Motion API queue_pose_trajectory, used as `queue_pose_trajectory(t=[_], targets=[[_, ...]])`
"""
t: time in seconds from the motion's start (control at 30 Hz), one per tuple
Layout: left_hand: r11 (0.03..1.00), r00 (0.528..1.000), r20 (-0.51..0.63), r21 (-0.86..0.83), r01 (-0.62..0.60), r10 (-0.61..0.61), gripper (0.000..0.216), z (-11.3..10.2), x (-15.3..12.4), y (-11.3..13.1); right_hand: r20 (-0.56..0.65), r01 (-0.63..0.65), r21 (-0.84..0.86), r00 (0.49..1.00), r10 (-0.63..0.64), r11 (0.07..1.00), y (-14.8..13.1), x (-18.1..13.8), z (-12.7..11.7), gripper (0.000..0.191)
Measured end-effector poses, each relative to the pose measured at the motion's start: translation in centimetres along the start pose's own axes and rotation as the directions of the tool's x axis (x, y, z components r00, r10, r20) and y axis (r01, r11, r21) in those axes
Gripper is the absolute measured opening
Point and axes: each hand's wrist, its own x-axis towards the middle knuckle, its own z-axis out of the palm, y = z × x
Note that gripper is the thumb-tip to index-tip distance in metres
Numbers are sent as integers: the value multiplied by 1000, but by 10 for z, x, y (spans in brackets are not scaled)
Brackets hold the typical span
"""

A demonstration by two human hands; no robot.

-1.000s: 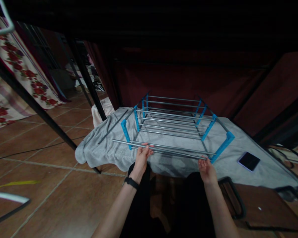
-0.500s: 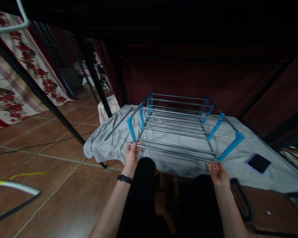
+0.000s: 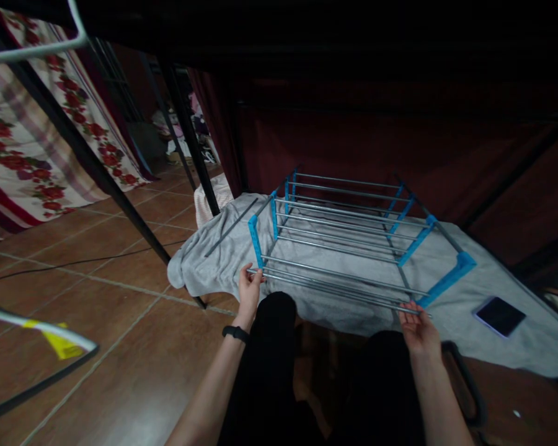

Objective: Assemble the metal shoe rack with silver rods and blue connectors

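Observation:
A rack (image 3: 344, 238) of thin metal bars with blue plastic joints lies on a grey blanket in front of me. Along its near side run some metal rods (image 3: 328, 288), close together. My left hand (image 3: 250, 291) pinches their left end between thumb and fingers, just below a blue joint (image 3: 255, 241). Curled palm-up under the right end, my right hand (image 3: 418, 325) has its fingers on the rods beside another blue joint (image 3: 449, 279). The rod tips stick out a little past my right fingers. How many rods I hold is hard to tell.
A separate rod (image 3: 230, 228) lies on the grey blanket (image 3: 193, 257) at the left. A tablet or phone (image 3: 500, 316) rests at the right. Black posts (image 3: 116, 192) and a white frame with yellow tape (image 3: 60, 337) stand left. A brown seat (image 3: 511, 396) is at lower right.
The held rods have shifted right: less shows past my left hand, more past my right. My view has turned slightly left, so the scene sits farther right.

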Motion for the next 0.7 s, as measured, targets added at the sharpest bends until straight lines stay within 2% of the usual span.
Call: queue_pose_trajectory(t=[0.13,0.23,0.3,0.37,0.57,0.7], targets=[[996,1000,3,83,-23,23,50,-5,2,-6,34,1,4,999,-2,1000,2,2,-1,21],[943,987,62,292,-160,148,32,-10,4,-9,29,8,-3,1000,-8,1000,2,5,-3,21],[867,959,170,413,-279,227,23,-14,4,-10,15,17,0,1000,-17,1000,2,7,-5,22],[802,928,270,475,-361,257,23,-18,4,-11,10,17,1,1000,-17,1000,2,11,-7,23],[605,846,477,608,-514,239,34,-30,3,-14,-6,15,-17,1000,-15,1000,1,15,-10,26],[343,841,510,768,-540,182,36,-32,0,-11,11,31,7,999,-31,1000,2,11,-9,27]])
